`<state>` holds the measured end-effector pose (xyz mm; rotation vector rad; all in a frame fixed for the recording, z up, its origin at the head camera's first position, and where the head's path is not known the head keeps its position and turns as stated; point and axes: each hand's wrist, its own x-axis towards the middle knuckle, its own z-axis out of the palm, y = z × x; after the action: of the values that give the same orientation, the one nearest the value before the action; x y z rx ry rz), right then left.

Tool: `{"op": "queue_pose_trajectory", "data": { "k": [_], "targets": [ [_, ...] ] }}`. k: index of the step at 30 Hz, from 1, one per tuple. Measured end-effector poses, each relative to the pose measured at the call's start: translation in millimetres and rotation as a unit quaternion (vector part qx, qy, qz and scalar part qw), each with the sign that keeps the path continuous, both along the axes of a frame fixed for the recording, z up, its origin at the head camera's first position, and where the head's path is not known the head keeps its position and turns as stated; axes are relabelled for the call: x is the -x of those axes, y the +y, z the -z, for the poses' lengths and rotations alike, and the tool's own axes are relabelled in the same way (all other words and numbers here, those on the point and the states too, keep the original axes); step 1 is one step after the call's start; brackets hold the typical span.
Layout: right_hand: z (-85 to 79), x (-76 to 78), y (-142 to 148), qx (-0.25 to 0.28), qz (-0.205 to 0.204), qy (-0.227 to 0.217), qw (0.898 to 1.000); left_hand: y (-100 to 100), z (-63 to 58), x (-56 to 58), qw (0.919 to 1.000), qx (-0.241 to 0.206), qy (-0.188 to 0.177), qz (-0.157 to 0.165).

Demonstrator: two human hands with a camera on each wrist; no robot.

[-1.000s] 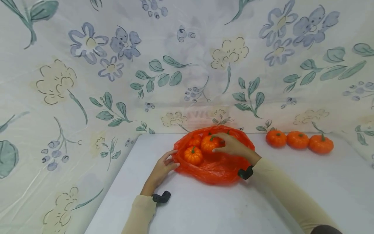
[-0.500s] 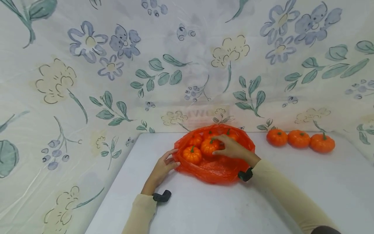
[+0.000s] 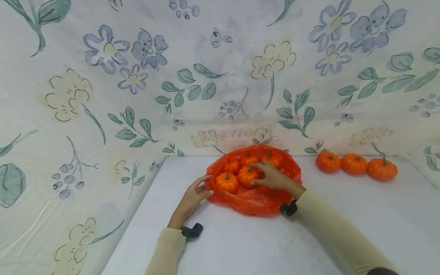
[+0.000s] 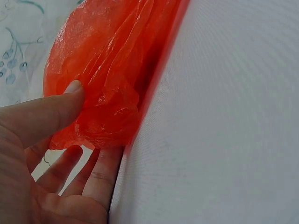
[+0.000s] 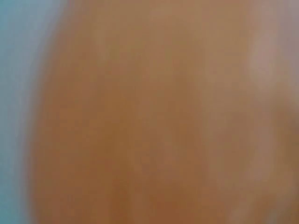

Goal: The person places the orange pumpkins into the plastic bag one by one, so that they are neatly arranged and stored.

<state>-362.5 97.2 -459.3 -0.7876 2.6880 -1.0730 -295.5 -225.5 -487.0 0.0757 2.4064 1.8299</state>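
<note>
A red plastic bag [image 3: 251, 202] lies spread open with several small orange pumpkins in it, green stems upward. My left hand [image 3: 191, 196] holds the bag's left edge; in the left wrist view the thumb [image 4: 70, 105] lies on the near side of the crinkled film, with fingers behind and under it. Inside the bag, my right hand [image 3: 273, 177] has its thumb and fingers curled round the right side of a pumpkin [image 3: 246, 177] in the front middle. Another pumpkin [image 3: 225, 183] sits just left of it. The right wrist view holds only blurred skin.
Three more orange pumpkins [image 3: 354, 164] stand in a row on the white table [image 3: 240, 244], at the back right. Behind the table hangs a flower-patterned sheet [image 3: 192, 46]. Each wrist wears a dark camera mount [image 3: 192, 230].
The right hand and its pumpkin have come down a little among the others, so the rear pumpkins show more. The left hand keeps its place at the bag's edge.
</note>
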Motion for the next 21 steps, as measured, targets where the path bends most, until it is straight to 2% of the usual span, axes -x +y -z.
{"op": "queue_pose_trajectory", "data": {
  "k": [21],
  "targets": [
    [3.6, 0.1, 2.4, 0.009, 0.012, -0.035, 0.999, 1.0, -2.4, -2.2, 0.9999, 0.011, 0.007, 0.005]
  ]
}}
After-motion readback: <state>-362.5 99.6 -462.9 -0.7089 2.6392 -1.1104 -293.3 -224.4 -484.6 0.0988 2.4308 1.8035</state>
